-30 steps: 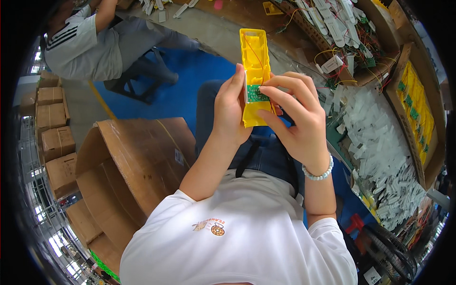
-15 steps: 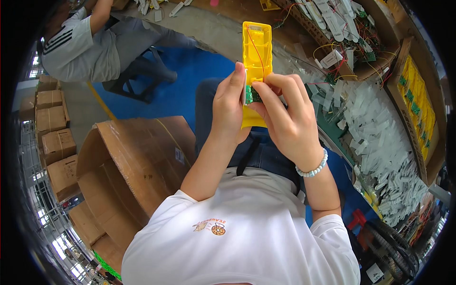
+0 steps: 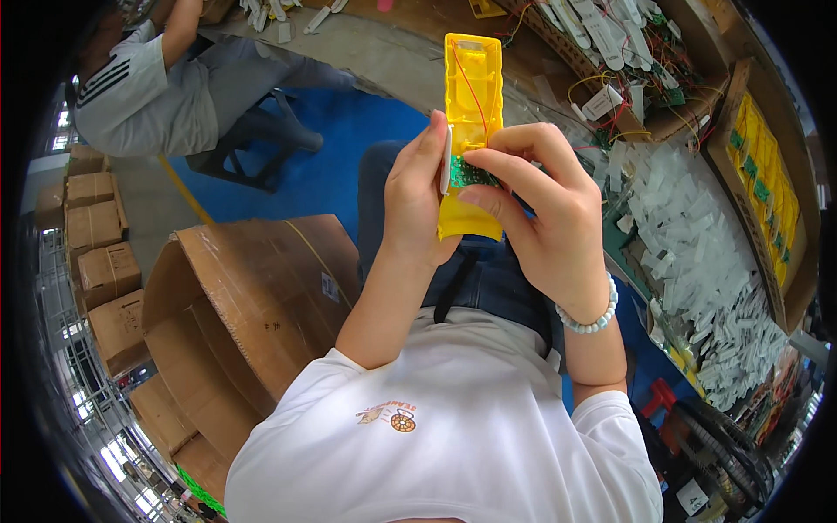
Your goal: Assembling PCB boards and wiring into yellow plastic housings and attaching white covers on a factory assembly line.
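A long yellow plastic housing (image 3: pixel 471 83) is held upright in front of me, its hollow side facing up with a red wire along it. My left hand (image 3: pixel 417 187) is closed around its left side, thumb along the edge. Between that thumb and the housing stands a thin white strip (image 3: pixel 446 161). A green circuit board (image 3: pixel 471 173) sits in the lower part of the housing. My right hand (image 3: pixel 545 192) has its fingertips at the board and the housing's right edge, thumb and forefinger apart. The fingers partly cover the board's right end.
At right lie a heap of clear-white plastic pieces (image 3: pixel 689 235), a box of yellow housings with green boards (image 3: pixel 763 187) and a carton of white strips and wires (image 3: pixel 610 44). A big open carton (image 3: pixel 253 288) stands at left. Beyond it a person (image 3: pixel 144 96) sits on a stool.
My right hand has shifted right and its thumb and forefinger have spread, showing more of the green board. The left hand still holds the housing, which is slightly turned.
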The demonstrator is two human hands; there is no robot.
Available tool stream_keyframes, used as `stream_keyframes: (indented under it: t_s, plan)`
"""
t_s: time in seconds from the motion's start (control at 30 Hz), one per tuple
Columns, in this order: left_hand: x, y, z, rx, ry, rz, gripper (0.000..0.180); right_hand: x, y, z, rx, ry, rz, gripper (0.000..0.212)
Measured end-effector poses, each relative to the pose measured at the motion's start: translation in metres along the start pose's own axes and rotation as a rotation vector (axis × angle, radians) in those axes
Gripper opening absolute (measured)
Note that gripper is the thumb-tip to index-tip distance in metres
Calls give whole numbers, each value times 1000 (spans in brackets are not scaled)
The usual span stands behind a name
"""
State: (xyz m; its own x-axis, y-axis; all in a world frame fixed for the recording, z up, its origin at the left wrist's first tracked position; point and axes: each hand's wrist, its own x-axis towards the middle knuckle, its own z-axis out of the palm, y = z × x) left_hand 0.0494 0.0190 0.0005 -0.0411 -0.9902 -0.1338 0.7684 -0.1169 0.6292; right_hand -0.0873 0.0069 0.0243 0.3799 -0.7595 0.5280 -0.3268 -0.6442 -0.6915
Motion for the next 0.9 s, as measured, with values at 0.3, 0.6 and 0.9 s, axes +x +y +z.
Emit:
stream_keyframes:
  t_s: [0.3, 0.6, 0.9]
  plan:
    - [0, 9, 1, 188, -33, 32, 41, 0, 2, 1, 27, -23, 50, 29]
    - [-1, 13, 6, 319, -81, 101, 42, 0, 1, 4, 95, 12, 36, 30]
    - [-1, 16, 5, 268, -90, 51, 43, 0, -1, 5, 86, 37, 51, 30]
